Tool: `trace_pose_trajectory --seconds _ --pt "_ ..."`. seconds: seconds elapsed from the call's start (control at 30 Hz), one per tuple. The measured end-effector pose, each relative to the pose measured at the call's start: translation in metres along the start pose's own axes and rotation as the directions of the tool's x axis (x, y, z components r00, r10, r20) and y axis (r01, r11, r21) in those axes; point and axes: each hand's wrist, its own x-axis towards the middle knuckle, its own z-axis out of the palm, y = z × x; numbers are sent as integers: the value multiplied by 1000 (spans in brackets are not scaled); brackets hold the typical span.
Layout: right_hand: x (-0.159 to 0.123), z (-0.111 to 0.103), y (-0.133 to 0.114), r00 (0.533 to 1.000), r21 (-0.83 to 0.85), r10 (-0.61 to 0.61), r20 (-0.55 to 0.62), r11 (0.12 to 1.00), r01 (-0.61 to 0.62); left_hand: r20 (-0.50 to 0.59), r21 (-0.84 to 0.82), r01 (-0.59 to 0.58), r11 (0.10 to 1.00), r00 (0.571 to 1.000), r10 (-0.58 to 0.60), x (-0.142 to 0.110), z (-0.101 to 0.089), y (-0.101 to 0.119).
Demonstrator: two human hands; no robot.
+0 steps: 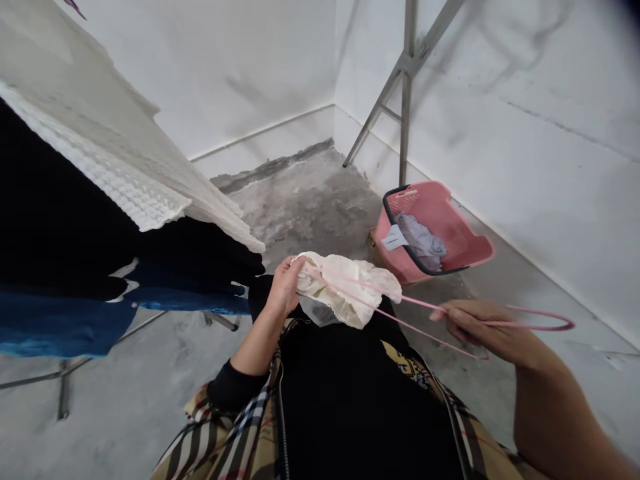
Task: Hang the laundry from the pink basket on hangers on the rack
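My left hand (286, 288) is closed on the left edge of a small white garment (345, 283) with a frilly border, held in front of my body. A pink clothes hanger (420, 303) lies across it, its narrow end over or inside the cloth; I cannot tell which. My right hand (477, 328) grips the hanger near its hook, which sticks out to the right. What kind of garment it is stays unclear, as it is bunched up.
A pink basket (463, 243) with a dark handle and some greyish clothes (423, 240) stands by the right wall, near a metal stand (405, 100). At left, white (115, 153), black and blue clothes hang above a rack's metal legs (64, 393).
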Motion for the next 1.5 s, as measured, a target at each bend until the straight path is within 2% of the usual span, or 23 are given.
trace_pose_trajectory --seconds 0.1,0.33,0.47,0.57,0.63,0.73,0.8,0.9,1.0,1.1,1.17,1.23,1.33,1.4,1.5 --pt "-4 -7 -2 984 -4 31 177 1000 -31 16 40 -36 999 999 36 -1 3 0" --pt "20 9 -20 981 -103 -1 194 994 22 91 190 -194 962 979 180 -13 6 5" --pt "32 27 -22 988 -98 -43 147 993 58 215 391 -321 863 943 253 -26 8 5" --pt "46 48 -21 981 -15 -119 154 992 123 356 543 -446 712 890 287 -39 15 -3" --pt "59 63 -19 980 34 -144 136 989 141 454 616 -545 569 836 309 -48 21 -9" --pt "78 80 -13 979 78 -184 89 981 178 604 654 -672 349 741 295 -61 27 -13" --pt "87 86 -9 972 95 -219 83 973 212 682 641 -726 251 688 249 -67 28 -12" --pt "95 90 -4 965 116 -247 87 965 236 727 620 -757 205 653 214 -70 29 -8" --pt "102 97 -4 968 181 -237 81 959 219 749 576 -779 249 625 220 -71 31 -9" --pt "109 105 -3 973 254 -221 59 946 199 820 481 -835 268 536 201 -72 34 -10" --pt "112 106 -2 978 264 -209 23 944 195 850 457 -877 148 480 218 -72 34 -6" --pt "112 101 -3 978 262 -205 -28 943 205 855 466 -881 -79 426 296 -71 32 4" --pt "109 86 -10 959 234 -273 -71 930 282 854 491 -779 -390 342 392 -69 27 23" --pt "108 76 -19 938 206 -340 -72 915 347 875 479 -716 -508 346 338 -67 25 35" --pt "110 66 -33 905 199 -405 -128 884 423 891 444 -686 -577 407 202 -66 23 49"
